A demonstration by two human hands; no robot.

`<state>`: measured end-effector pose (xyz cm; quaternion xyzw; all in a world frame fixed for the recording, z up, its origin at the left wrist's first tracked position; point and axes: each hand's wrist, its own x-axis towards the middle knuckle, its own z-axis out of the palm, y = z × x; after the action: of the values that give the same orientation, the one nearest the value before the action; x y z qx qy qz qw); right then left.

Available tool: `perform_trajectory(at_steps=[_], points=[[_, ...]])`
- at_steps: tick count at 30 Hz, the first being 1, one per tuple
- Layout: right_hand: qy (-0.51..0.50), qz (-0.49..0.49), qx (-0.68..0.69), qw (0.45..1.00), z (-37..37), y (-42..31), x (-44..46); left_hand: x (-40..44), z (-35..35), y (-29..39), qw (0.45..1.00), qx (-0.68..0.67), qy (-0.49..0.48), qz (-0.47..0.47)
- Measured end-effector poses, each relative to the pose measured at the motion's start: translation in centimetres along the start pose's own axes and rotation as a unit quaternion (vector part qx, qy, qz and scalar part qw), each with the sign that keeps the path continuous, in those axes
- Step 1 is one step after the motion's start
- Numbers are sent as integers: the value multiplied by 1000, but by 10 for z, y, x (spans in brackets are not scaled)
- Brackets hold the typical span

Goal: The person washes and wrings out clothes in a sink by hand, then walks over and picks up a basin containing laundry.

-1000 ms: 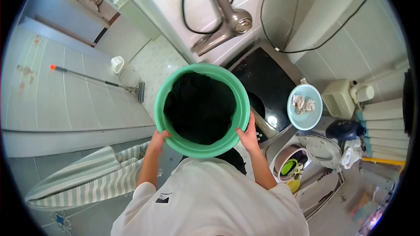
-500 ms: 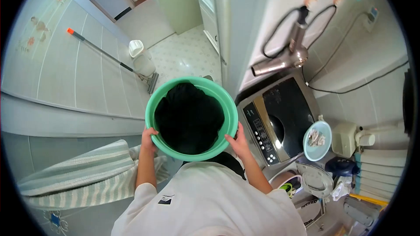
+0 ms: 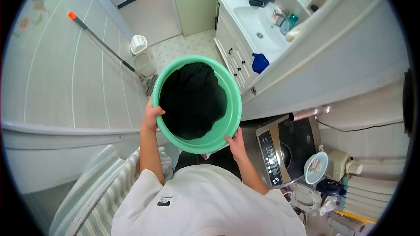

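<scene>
A round green basin (image 3: 236,100) is held out in front of my body, with a heap of black cloth (image 3: 190,100) inside it. My left hand (image 3: 152,114) grips the rim at the lower left, thumb over the edge. On the lower right, my right hand (image 3: 236,144) is closed on the same rim. The fingers under the basin are partly hidden. The cloth leaves some of the basin's inner wall showing on the right and at the bottom.
Ahead on the right is a white sink (image 3: 258,24) on a cabinet. A washing machine (image 3: 297,144) stands at right, beside a light blue basin (image 3: 316,168). A mop (image 3: 105,43) leans on the left wall near a bin (image 3: 143,63). A striped towel (image 3: 105,192) hangs at lower left.
The view has turned towards the doorway and the sink has come into sight. The washing machine has shifted to the lower right of the view. Both hands still hold the green basin.
</scene>
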<state>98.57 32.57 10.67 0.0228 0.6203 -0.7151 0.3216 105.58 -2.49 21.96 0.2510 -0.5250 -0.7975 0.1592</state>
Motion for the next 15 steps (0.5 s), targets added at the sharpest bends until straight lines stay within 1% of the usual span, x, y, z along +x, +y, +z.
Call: perform_trajectory(at_steps=[4,7,10,13,15], points=[[-14,-22,3,1000,7,-7,38,31,-4,6,1000,-5,19,-5],[-16,36,20,999,6,-19,71,55,-4,8,999,-26,19,-1],[-45,61,0,997,7,-36,110,71,-1,14,999,-27,37,5],[-87,44,5,995,9,-50,144,90,4,29,998,-15,52,16],[-103,37,-22,994,6,-55,162,100,9,34,998,-20,64,16]])
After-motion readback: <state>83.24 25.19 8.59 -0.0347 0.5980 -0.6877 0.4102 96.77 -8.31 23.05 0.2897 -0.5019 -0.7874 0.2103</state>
